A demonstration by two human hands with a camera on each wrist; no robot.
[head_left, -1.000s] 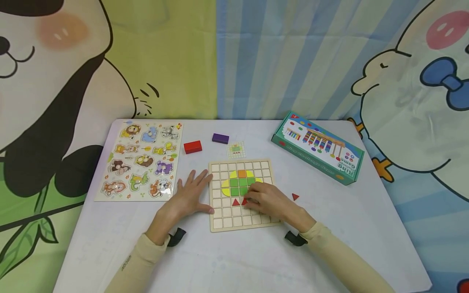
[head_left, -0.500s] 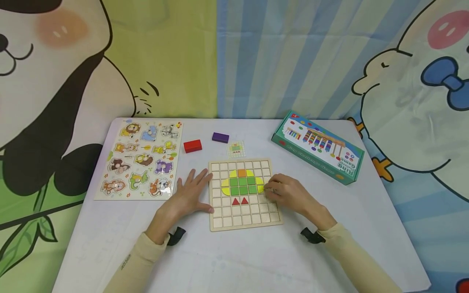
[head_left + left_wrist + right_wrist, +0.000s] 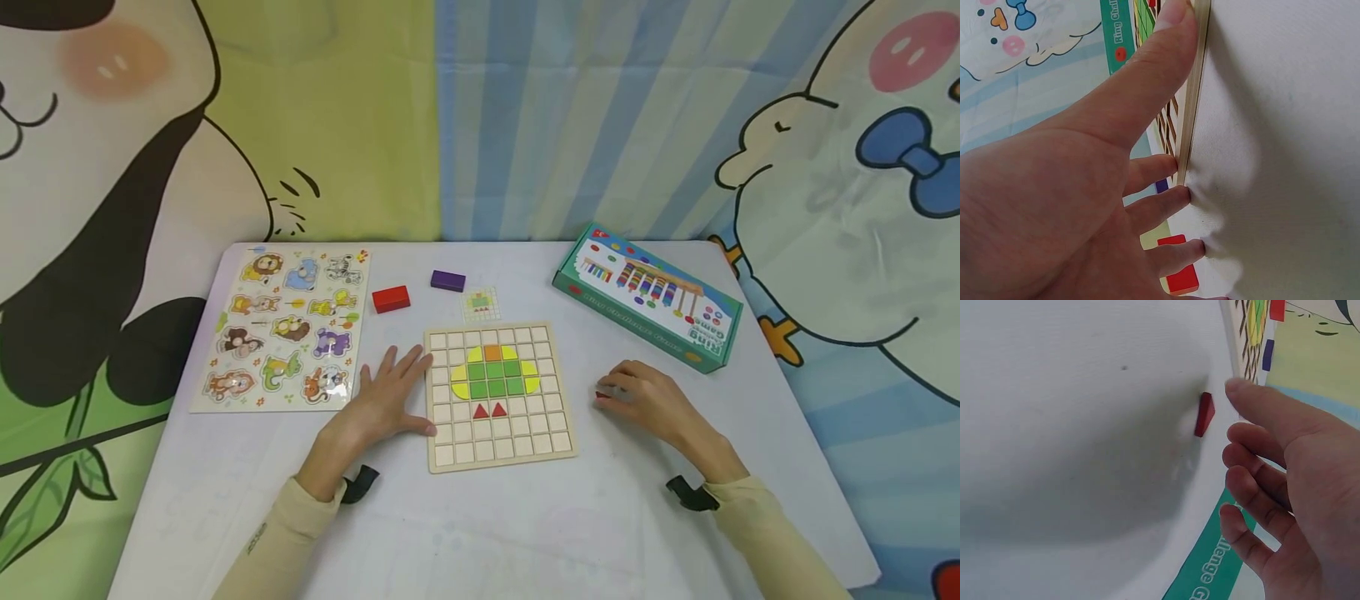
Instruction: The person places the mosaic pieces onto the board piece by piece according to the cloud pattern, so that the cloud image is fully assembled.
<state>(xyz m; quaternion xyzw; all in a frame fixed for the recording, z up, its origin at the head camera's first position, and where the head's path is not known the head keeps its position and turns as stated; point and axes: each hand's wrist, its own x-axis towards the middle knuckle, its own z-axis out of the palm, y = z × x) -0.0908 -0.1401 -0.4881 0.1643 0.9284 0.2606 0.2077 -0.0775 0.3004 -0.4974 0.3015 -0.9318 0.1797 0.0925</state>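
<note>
A wooden grid board [image 3: 487, 451] lies in the middle of the table, with a green, yellow and orange tile pattern [image 3: 495, 375] and two red triangles [image 3: 490, 410] below it. My left hand [image 3: 390, 396] rests flat on the table, thumb and fingertips against the board's left edge [image 3: 1192, 112]. My right hand [image 3: 622, 392] hovers over the table right of the board, fingers loosely bent and holding nothing. A loose red triangle [image 3: 600, 394] lies at its fingertips; in the right wrist view the red triangle [image 3: 1204, 414] stays just apart from the fingers [image 3: 1254, 403].
An animal peg puzzle [image 3: 288, 329] lies at the left. Behind the board sit a red block [image 3: 391, 298], a purple block [image 3: 447, 280] and a small pattern card [image 3: 482, 304]. A green game box [image 3: 648, 296] stands at the back right. Cartoon cloth covers the wall.
My right hand has left the board, where a second red triangle now sits, and moved right to the loose red triangle on the table. The left hand has stayed put.
</note>
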